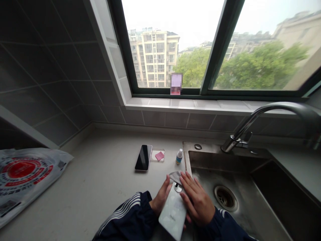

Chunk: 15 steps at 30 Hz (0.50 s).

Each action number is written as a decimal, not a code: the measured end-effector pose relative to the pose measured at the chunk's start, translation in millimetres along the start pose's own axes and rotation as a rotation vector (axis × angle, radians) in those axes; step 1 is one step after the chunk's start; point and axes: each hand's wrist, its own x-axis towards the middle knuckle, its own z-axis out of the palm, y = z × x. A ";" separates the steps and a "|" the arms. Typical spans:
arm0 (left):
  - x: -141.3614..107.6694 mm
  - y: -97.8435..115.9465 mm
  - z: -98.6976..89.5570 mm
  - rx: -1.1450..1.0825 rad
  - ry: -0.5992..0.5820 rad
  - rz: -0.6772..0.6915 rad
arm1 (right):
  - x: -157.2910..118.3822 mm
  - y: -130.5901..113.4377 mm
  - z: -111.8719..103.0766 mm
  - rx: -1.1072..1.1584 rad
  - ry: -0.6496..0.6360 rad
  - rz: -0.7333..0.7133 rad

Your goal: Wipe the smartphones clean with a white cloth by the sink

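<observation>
A pale, whitish-green smartphone [173, 211] is held tilted in front of me, its back with the round camera ring facing up. My left hand [159, 196] grips its left edge, and some fingertips show under the right edge. With its fingers closed together, my right hand [199, 201] presses a grey cloth [175, 176] at the phone's upper end. Beyond my hands, a second phone [143, 158] with a dark screen lies on the counter. Beside it is a clear phone case [163, 150] with a pink slip [159, 155]. A small spray bottle [179, 157] stands by the sink.
To the right is a steel sink [238, 180] with a drain [225, 198] and a curved tap [265, 110]. A plastic bag [27, 174] with red print rests on the counter [100, 167] at left. Behind are a tiled wall and a window.
</observation>
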 end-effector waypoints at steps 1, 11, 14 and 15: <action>-0.5 1.9 2.8 0.012 -0.007 -0.036 | 0.1 0.7 -0.7 0.001 0.008 -0.003; 5.6 0.8 -6.0 -0.053 0.013 0.117 | -3.0 6.5 -2.3 0.028 0.002 -0.046; 5.5 3.0 -4.0 -0.103 0.032 0.130 | -2.6 1.9 -6.6 0.078 -0.025 -0.080; 5.4 3.8 -1.9 -0.124 0.050 0.125 | -2.2 -0.5 -8.1 0.102 -0.027 -0.089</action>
